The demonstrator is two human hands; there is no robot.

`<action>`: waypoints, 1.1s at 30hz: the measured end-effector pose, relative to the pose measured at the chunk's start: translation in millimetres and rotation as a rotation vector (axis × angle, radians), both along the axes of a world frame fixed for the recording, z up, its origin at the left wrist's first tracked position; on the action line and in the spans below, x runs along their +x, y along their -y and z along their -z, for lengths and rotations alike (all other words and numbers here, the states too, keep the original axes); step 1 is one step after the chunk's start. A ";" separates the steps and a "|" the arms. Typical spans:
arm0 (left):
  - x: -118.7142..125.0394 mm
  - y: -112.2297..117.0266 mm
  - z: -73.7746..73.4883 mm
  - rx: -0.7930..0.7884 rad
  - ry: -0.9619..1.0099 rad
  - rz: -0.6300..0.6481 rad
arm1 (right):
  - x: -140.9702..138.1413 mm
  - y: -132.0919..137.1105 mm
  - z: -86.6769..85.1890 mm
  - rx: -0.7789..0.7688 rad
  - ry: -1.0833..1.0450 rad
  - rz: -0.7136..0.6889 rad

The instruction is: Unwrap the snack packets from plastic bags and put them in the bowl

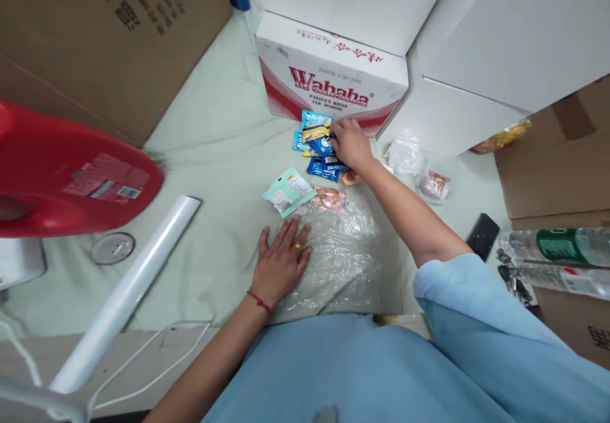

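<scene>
My left hand (282, 258) lies flat with its fingers spread, partly on a clear plastic bag (340, 261). Just beyond its fingertips rests a mint-green packet (290, 191) with a printed label. Next to that is a pink snack packet (328, 198). Farther away, the curled fingers of my right hand (352, 143) are on a pile of small snack packets, at the edge of a blue packet (323, 145). A yellow packet (316, 132) and a light-blue packet (312, 119) lie in the same pile. My right fingertips are partly hidden.
A white and red water carton (328, 83) stands behind the pile. On the left are a red jug (81, 175) and a white tube (128, 289). To the right lie clear wrappers (404, 153), a black object (482, 235) and plastic bottles (555, 245).
</scene>
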State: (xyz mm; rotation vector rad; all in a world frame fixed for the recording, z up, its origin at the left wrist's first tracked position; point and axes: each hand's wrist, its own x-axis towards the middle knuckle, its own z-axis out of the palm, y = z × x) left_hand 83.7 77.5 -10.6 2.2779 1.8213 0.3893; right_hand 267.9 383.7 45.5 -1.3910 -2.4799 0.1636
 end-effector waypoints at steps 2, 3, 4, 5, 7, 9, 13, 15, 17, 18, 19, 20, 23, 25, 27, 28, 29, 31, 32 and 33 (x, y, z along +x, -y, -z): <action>0.2 -0.3 -0.4 -0.001 -0.005 0.003 | 12.9 -11.9 -1.9 -0.053 -0.090 0.077; 0.3 -0.3 -0.4 -0.001 -0.003 0.004 | 19.9 -17.5 -3.5 -0.072 -0.113 0.095; 0.4 -0.4 -0.3 0.000 0.002 0.005 | 26.5 -21.7 -5.1 -0.092 -0.107 0.104; 0.4 -0.4 -0.2 0.001 0.007 0.005 | 32.2 -24.2 -6.6 -0.118 -0.075 0.108; 0.4 -0.3 0.2 0.003 0.014 0.001 | 39.5 -23.3 -8.8 -0.189 0.020 0.116; 0.4 -0.2 0.5 0.006 0.020 -0.002 | 40.6 -16.8 -9.5 -0.254 0.080 0.125; 0.7 0.1 0.7 0.021 0.029 0.000 | 32.5 -3.1 -11.6 -0.223 0.138 0.204; 0.9 0.2 0.4 0.023 0.026 -0.002 | 30.9 1.1 -17.7 -0.174 0.133 0.315; 1.2 0.2 -0.1 0.018 0.022 -0.003 | 34.1 7.6 -29.1 -0.123 0.036 0.364; 1.3 0.2 -0.4 0.015 0.020 -0.001 | 37.2 13.6 -36.1 -0.103 -0.040 0.334; 1.6 0.1 -0.8 0.013 0.020 0.000 | 40.7 22.0 -43.3 -0.094 -0.121 0.269; 1.8 0.1 -1.1 0.011 0.020 0.001 | 44.3 33.2 -49.9 -0.101 -0.195 0.179; 2.7 -0.1 -1.3 0.003 0.029 -0.007 | 52.9 80.8 -58.7 -0.236 -0.305 -0.167; 3.0 0.0 -0.8 -0.006 0.038 -0.010 | 57.2 117.6 -50.9 -0.363 -0.295 -0.415; 3.2 0.4 0.1 -0.011 0.047 -0.010 | 62.6 150.4 -33.8 -0.470 -0.253 -0.615; 3.3 0.6 0.5 -0.011 0.051 -0.008 | 66.1 163.6 -24.0 -0.509 -0.224 -0.670; 3.3 0.9 1.0 -0.010 0.052 -0.008 | 70.0 174.2 -14.7 -0.531 -0.200 -0.686; 3.4 1.1 1.8 -0.005 0.048 -0.009 | 77.2 188.6 -1.4 -0.518 -0.188 -0.630; 3.6 1.1 2.3 -0.003 0.045 -0.010 | 79.5 193.5 1.9 -0.486 -0.201 -0.573; 3.8 1.0 2.7 -0.001 0.042 -0.012 | 80.4 197.7 3.1 -0.446 -0.218 -0.513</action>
